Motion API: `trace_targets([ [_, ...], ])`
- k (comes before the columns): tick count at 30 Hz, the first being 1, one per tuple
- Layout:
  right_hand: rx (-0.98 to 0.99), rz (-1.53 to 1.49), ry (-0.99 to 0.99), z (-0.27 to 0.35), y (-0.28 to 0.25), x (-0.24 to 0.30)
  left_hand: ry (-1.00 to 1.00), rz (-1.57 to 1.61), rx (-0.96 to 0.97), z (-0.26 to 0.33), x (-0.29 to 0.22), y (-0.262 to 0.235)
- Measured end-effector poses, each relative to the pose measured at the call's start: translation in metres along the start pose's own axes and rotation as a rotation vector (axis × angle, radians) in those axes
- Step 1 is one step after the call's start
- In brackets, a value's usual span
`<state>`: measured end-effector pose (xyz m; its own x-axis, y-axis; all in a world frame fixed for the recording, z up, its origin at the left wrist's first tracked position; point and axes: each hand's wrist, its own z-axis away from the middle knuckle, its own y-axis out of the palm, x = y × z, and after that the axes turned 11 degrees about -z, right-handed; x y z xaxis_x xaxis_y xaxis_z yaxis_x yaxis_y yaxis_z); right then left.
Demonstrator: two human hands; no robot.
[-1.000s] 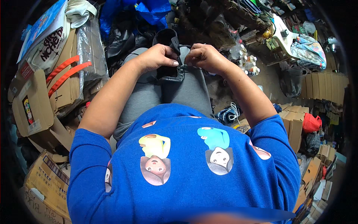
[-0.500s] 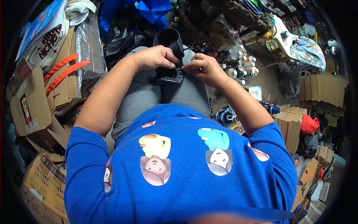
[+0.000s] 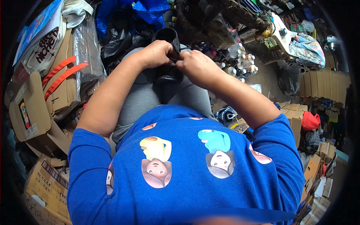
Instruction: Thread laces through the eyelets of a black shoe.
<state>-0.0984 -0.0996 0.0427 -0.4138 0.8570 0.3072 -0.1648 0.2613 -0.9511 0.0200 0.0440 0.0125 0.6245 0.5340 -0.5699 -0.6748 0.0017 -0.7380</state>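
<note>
A black leather shoe (image 3: 169,77) lies across my lap between my knees, its dark rounded opening (image 3: 166,34) at the far end. My left hand (image 3: 159,53) is closed on the shoe's edge, fingers curled under and partly hidden. Right beside it, my right hand (image 3: 198,66) has its fingers pinched together at the shoe's middle. A thin light line shows between the two hands, too fine to make out. What the right fingertips hold is hidden. My legs in grey trousers (image 3: 139,98) are under the shoe.
More black shoes (image 3: 117,40) and a blue plastic bag (image 3: 150,12) lie beyond my knees. Several white-capped bottles (image 3: 245,63) stand on the floor to the right. Cardboard (image 3: 32,108) with orange straps (image 3: 62,77) leans at the left; stacked cardboard (image 3: 324,85) is at the right.
My right hand has moved left and turned over, from beside the shoe to close against my left hand. The left hand has shifted slightly and keeps its grip.
</note>
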Motion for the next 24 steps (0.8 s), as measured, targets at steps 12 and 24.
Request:
trace_targets([
  [12,-0.133,-0.674,0.265,0.010,0.017,-0.028,0.106,-0.026,-0.667,0.037,0.000,0.031],
  [24,-0.450,-2.338,-0.121,0.100,-0.025,-0.088,-0.445,0.107,-0.096,0.157,0.047,0.001],
])
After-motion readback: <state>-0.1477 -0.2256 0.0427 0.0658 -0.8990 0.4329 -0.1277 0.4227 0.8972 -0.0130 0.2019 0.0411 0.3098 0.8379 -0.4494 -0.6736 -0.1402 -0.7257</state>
